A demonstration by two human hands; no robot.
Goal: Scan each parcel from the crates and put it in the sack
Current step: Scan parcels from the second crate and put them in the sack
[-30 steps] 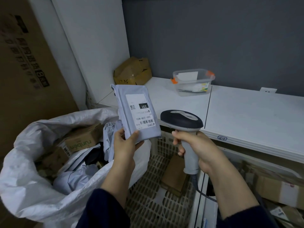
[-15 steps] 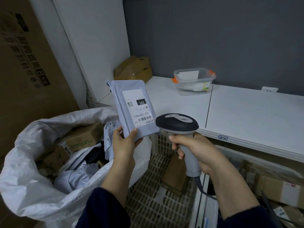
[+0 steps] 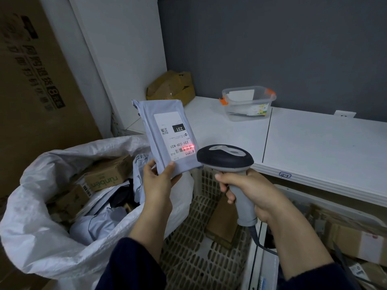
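My left hand (image 3: 159,185) holds a grey poly-bag parcel (image 3: 155,132) upright by its lower edge, white label facing me. A red scan line lies across the label's barcode (image 3: 185,149). My right hand (image 3: 249,191) grips the grey handle of a barcode scanner (image 3: 225,156), whose dark head points at the label from close on the right. The white woven sack (image 3: 31,227) stands open at lower left, holding cardboard boxes and grey bags. Below my hands is a white lattice crate (image 3: 188,258) with one brown box (image 3: 223,222) on its floor.
A white shelf top (image 3: 314,147) runs along the right, with a clear plastic tub (image 3: 248,105) on it. A crumpled brown box (image 3: 170,87) sits in the back corner. A second crate (image 3: 356,237) with cardboard parcels lies at lower right. A tall cardboard carton (image 3: 31,80) stands left.
The scanner's red line has come on across the barcode. The parcel and scanner have stayed close together, the scanner head a little nearer the label.
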